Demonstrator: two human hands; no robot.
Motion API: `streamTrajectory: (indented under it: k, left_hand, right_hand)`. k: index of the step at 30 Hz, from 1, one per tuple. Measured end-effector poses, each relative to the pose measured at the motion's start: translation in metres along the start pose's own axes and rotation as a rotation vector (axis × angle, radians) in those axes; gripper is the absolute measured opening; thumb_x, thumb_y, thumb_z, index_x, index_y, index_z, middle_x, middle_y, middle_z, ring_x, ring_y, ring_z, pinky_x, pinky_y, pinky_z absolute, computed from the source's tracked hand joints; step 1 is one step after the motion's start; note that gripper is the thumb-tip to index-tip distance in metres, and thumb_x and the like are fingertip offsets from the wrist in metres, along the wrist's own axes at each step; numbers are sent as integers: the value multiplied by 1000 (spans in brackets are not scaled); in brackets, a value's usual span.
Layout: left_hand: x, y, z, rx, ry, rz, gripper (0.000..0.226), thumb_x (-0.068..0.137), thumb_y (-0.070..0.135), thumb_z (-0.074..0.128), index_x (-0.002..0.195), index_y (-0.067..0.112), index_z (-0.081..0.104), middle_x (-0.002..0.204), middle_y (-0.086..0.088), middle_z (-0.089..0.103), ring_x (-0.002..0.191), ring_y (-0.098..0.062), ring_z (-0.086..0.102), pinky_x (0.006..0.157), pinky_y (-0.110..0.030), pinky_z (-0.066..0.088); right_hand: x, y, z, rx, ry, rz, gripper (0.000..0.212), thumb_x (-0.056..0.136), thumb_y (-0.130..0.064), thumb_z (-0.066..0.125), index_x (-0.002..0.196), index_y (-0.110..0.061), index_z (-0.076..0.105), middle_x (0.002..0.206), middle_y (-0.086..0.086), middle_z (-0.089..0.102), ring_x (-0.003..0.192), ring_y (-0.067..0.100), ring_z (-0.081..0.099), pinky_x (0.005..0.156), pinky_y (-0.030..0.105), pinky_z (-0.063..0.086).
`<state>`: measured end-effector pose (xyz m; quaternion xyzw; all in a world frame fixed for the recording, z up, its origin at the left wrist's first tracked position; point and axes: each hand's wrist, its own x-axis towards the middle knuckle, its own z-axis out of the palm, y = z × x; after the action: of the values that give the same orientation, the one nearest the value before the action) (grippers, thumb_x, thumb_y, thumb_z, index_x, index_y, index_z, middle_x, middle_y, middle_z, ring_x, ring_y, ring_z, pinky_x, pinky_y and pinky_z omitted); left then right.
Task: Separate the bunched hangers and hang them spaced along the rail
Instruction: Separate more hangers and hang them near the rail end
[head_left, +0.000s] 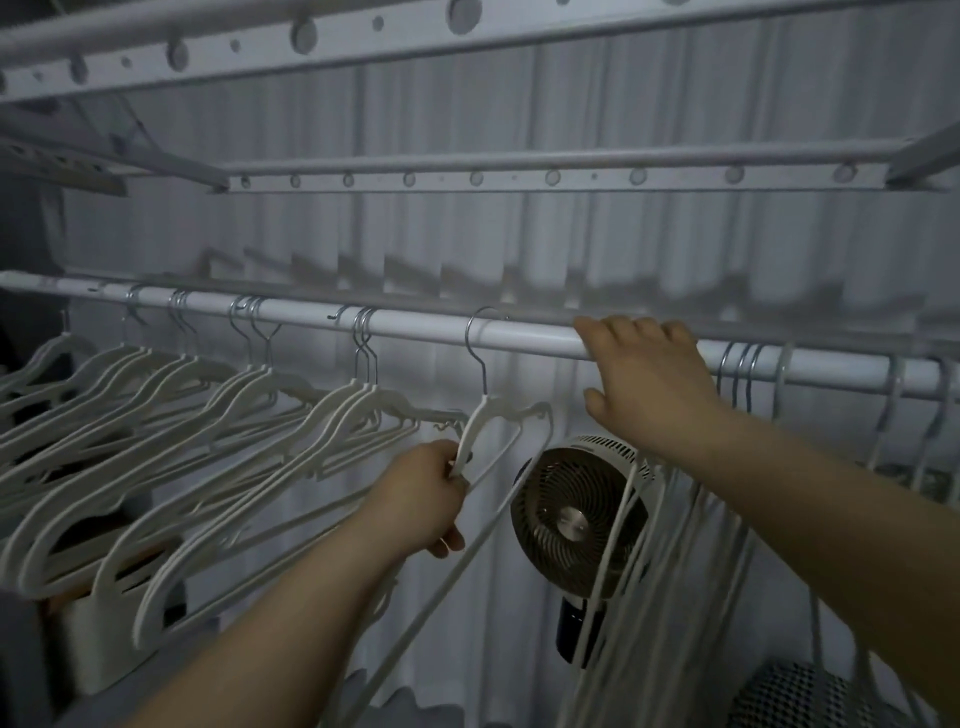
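I see the white rail (415, 324) carrying small groups of hangers (337, 410) at left, a single hanger (475, 426) mid-rail and a tight bunch (740, 364) at right; the right hand (649, 374) grips it.

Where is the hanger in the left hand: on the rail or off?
On the rail: the hanger hooks over it; the left hand grips its shoulder.

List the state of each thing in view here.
left hand: grips the single hanger's shoulder
single hanger: hooked on the rail, apart from others
right hand: fingers over the rail, thumb below
left hangers: hung in small spaced groups
right hangers: bunched on the rail
fan: cannot tell if running
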<state>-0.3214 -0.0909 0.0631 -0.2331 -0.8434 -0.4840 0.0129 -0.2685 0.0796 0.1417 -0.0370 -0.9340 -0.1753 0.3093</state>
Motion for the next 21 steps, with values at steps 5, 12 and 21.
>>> streamTrajectory:
  k: [5,12,21]
  left_hand:
    - [5,4,3,7,-42,-36,19,94,7,36,103,13,51,86,0,54,34,-7,54,38,-20,47]
    - [-5,2,-8,323,-47,41,41,93,39,42,130,23,44,114,4,60,89,-19,65,78,-29,49]
    - [-26,-17,-68,258,247,269,30,90,34,49,117,28,58,82,24,51,79,-3,50,69,-19,39]
  right_hand:
    - [0,-2,-3,-13,-17,7,64,90,-33,45,144,-17,14,141,5,35,125,25,35,104,37,22]
    - [3,-11,-6,21,-76,80,66,89,-34,46,144,-18,13,143,5,32,130,26,30,113,44,12]
    - [23,-69,-19,129,15,-50,65,89,-34,47,144,-20,16,150,0,22,137,20,15,114,42,2]
